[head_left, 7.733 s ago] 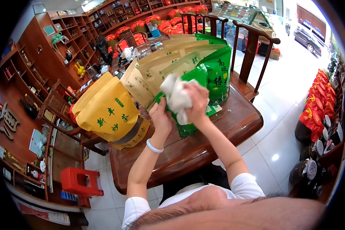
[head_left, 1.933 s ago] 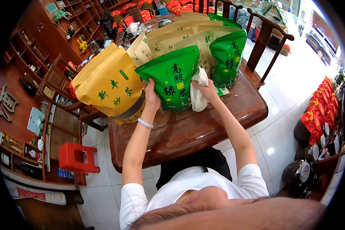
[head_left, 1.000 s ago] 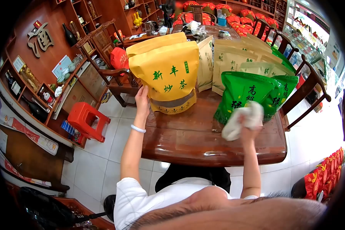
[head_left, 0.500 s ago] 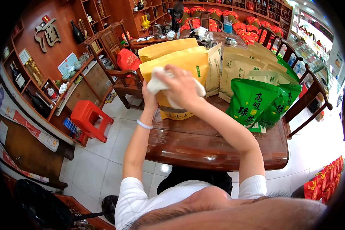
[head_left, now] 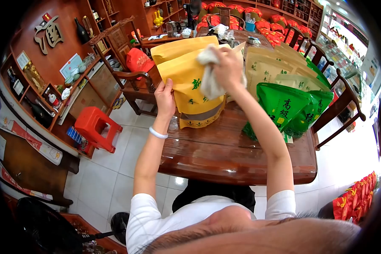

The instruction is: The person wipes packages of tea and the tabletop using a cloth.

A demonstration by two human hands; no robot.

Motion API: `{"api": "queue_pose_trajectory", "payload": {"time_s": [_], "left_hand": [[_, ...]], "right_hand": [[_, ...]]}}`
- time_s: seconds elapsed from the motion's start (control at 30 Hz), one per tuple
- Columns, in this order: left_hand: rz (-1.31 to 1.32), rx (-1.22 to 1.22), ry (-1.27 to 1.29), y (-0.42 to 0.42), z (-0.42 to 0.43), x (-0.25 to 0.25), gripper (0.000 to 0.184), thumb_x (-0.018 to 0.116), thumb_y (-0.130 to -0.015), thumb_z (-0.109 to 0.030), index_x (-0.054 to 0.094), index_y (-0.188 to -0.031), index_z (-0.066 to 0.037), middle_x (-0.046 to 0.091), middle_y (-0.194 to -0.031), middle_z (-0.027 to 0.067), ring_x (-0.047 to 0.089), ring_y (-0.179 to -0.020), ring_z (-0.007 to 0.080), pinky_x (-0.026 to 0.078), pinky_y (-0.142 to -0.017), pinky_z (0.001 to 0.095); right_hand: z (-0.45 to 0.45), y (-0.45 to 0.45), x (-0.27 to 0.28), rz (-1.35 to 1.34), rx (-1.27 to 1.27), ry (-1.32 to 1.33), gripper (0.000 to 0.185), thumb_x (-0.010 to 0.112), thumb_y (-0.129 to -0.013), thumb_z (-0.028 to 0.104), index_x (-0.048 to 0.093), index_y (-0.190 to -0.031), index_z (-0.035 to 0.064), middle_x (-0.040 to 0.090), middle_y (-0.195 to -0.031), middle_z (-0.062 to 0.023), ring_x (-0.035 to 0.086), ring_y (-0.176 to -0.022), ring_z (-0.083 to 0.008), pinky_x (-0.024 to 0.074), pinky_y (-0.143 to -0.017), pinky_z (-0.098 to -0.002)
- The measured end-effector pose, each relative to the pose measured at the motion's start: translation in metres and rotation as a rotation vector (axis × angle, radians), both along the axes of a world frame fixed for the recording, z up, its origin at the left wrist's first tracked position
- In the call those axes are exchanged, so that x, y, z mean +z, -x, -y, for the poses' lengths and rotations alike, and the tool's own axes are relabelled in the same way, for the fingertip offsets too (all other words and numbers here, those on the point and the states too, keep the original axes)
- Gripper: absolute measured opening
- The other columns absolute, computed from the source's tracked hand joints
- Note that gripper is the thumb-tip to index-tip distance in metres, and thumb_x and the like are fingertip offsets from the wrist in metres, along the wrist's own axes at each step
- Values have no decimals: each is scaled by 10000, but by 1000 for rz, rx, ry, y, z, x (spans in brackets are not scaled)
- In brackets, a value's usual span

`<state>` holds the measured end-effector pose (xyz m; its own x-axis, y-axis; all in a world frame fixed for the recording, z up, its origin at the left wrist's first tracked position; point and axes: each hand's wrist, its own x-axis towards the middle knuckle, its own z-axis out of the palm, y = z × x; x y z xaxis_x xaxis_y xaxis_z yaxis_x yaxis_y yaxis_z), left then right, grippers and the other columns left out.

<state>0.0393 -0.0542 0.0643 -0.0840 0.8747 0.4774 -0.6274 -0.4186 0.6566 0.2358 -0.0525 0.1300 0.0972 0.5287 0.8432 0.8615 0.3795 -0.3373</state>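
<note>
My left hand (head_left: 165,100) pinches the left edge of a yellow tea pouch (head_left: 183,76), thumb on its front. The pouch stands upright on the dark wooden table (head_left: 199,156), with green lettering and a dark band low on its front. In my right hand (head_left: 229,70) is a bunched white cloth (head_left: 211,82), against the pouch's upper right front and covering part of the lettering. Another yellow pouch (head_left: 167,51) stands right behind. To the right are several tan pouches (head_left: 260,70) and shiny green pouches (head_left: 281,103), the nearest partly hidden by my right forearm.
A carved wooden chair (head_left: 131,76) holding a red bag (head_left: 139,63) is at the left of the table. On the tiled floor stands a red stool (head_left: 98,127). More chairs (head_left: 340,101) line the right side. Red-wrapped goods fill the back.
My right hand has moved the cloth rightward across the pouch front, uncovering its left part and some lettering. My left hand, hidden behind the cloth before, now shows at the pouch's left edge.
</note>
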Motion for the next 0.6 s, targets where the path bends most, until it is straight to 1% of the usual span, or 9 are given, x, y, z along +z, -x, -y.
{"api": "queue_pose_trajectory", "payload": {"time_s": [0.1,0.13,0.2,0.3,0.4,0.43,0.5,0.53,0.6], "left_hand": [[22,-35,14,3,-6,-2,253,503,-933,-155,558,-1106,21,608,-1058,64,583,-929,140,469,-803,270],[13,-41,21,4,-5,-1,253,503,-933,-155,558,-1106,21,608,-1058,64,583,-929,140,469,-803,270],[25,-62,81,7,-3,0,261,504,-932,-159,546,-1122,16,608,-1057,67,587,-930,152,475,-797,275],[25,-62,77,10,-9,0,271,509,-931,-172,543,-1132,7,607,-1070,71,588,-928,158,477,-805,281],[30,-54,86,10,-12,-1,289,521,-926,-188,540,-1133,13,604,-1086,69,582,-946,161,472,-822,289],[28,-54,97,9,-12,-1,290,519,-928,-186,539,-1134,18,599,-1095,68,573,-964,157,459,-841,290],[29,-46,100,11,-15,-3,292,516,-930,-184,537,-1136,22,595,-1104,68,563,-983,152,447,-860,291],[-21,-29,79,13,-16,-7,307,501,-938,-194,526,-1150,27,582,-1128,71,547,-1011,151,429,-881,292],[-70,-17,58,14,-16,-17,323,486,-946,-203,516,-1165,32,568,-1151,75,532,-1038,150,412,-902,293]], "right_hand": [[26,39,-18,280,241,-244,493,731,-594,155,645,-1064,278,556,-1061,-39,553,-906,-232,421,-779,-390],[33,46,-25,399,288,-264,503,700,-604,146,625,-1083,279,544,-1055,-32,532,-902,-222,407,-756,-390],[37,52,-54,535,326,-368,350,622,-665,164,633,-1007,237,535,-1025,-33,517,-895,-200,397,-787,-393],[49,41,-106,596,406,-359,326,563,-703,141,635,-1014,213,536,-1046,-33,504,-921,-187,388,-785,-388],[59,20,-179,701,499,-45,336,604,-648,127,665,-969,206,541,-1055,-33,490,-958,-196,367,-800,-389],[65,8,-189,701,500,-46,336,604,-648,127,665,-969,206,541,-1055,-33,490,-958,-196,367,-800,-389],[69,-12,-200,479,490,112,397,654,-578,81,679,-952,209,546,-1028,-40,493,-960,-221,358,-800,-393],[71,-15,-187,481,494,108,397,654,-578,81,679,-952,209,546,-1028,-40,493,-960,-221,358,-800,-393],[73,-29,-151,231,364,-28,468,675,-530,39,679,-965,211,553,-1014,-46,495,-970,-249,351,-795,-398]]}}
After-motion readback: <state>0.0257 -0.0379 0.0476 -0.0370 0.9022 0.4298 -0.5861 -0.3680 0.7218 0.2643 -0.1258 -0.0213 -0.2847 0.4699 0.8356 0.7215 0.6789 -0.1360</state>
